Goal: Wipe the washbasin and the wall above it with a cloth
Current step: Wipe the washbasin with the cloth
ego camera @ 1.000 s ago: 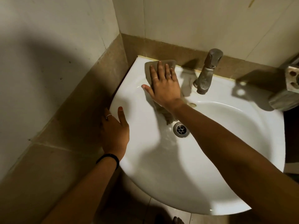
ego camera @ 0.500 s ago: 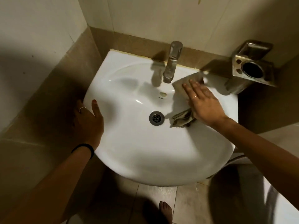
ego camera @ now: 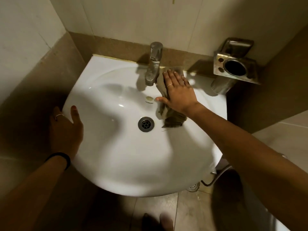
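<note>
The white washbasin [ego camera: 116,155] fills the middle of the view, with a round metal drain [ego camera: 146,124] in its bowl. A grey-brown cloth [ego camera: 173,119] lies on the back right of the basin, just right of the metal tap [ego camera: 154,64]. My right hand [ego camera: 178,92] presses flat on the cloth with straight fingers, its fingertips near the back rim. The cloth's loose end hangs into the bowl below my wrist. My left hand [ego camera: 66,129] rests on the basin's left rim, thumb on top, its fingers over the edge. The tiled wall [ego camera: 133,19] rises behind the tap.
A metal holder [ego camera: 235,67] with a round cup opening juts from the wall at the right, close to my right hand. Brown tiles [ego camera: 50,67] line the corner at the left. Below the basin are floor tiles, a floor drain [ego camera: 193,186] and my bare toes [ego camera: 165,220].
My right hand slid the cloth from the basin's back left, past the tap, to the back right, and has now moved up close beside the tap. My left hand stays on the rim.
</note>
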